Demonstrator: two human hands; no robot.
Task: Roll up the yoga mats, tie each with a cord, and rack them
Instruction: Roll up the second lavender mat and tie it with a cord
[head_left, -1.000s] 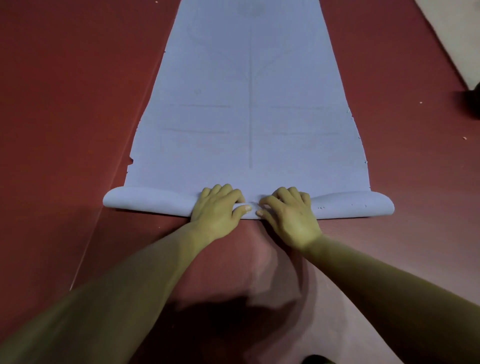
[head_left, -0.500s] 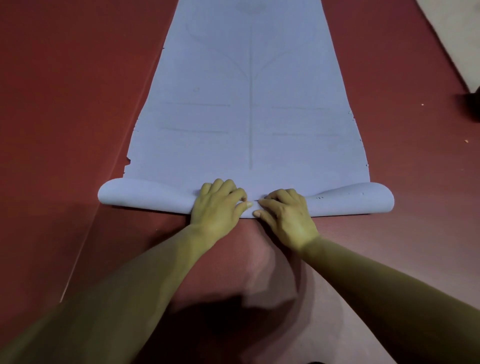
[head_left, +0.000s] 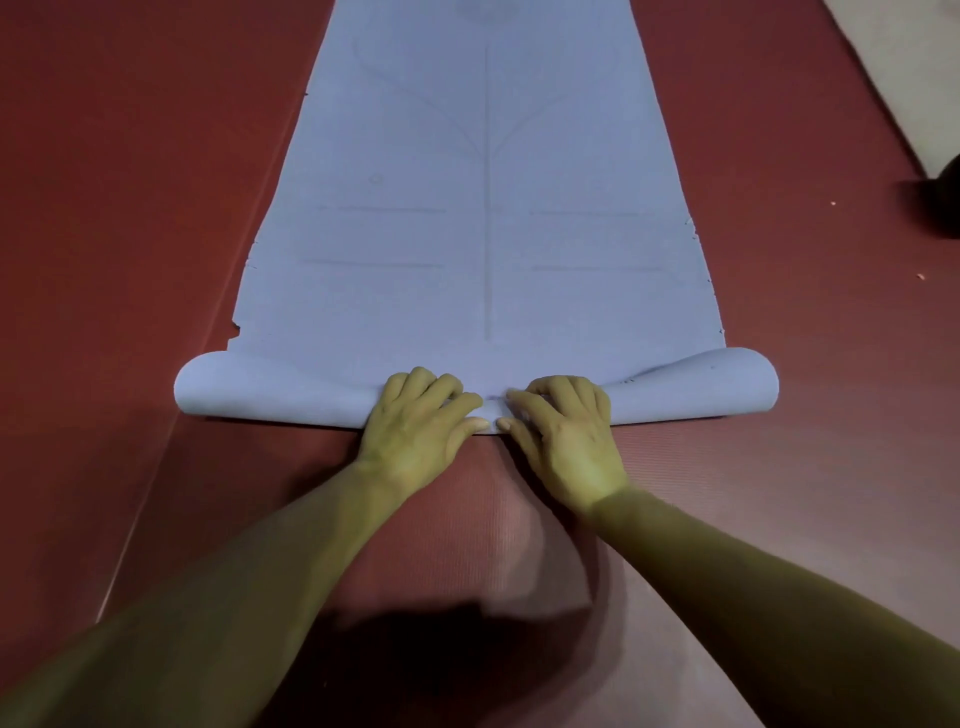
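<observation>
A light blue yoga mat (head_left: 483, 208) with faint printed lines lies flat on the floor, stretching away from me. Its near end is curled into a loose roll (head_left: 280, 389) that bulges higher at both ends and is squeezed flat in the middle. My left hand (head_left: 421, 421) and my right hand (head_left: 566, 426) sit side by side on the middle of that roll, fingers curled over its top and thumbs at its near edge. No cord or rack is in view.
Red ribbed floor matting (head_left: 156, 208) surrounds the blue mat, with a seam running at the left (head_left: 135, 545). A pale floor strip (head_left: 904, 67) and a dark object (head_left: 945, 197) sit at the far right edge.
The roll has grown slightly, bulging more at both ends and reaching farther left. Both hands have stayed on its middle, edging a little forward.
</observation>
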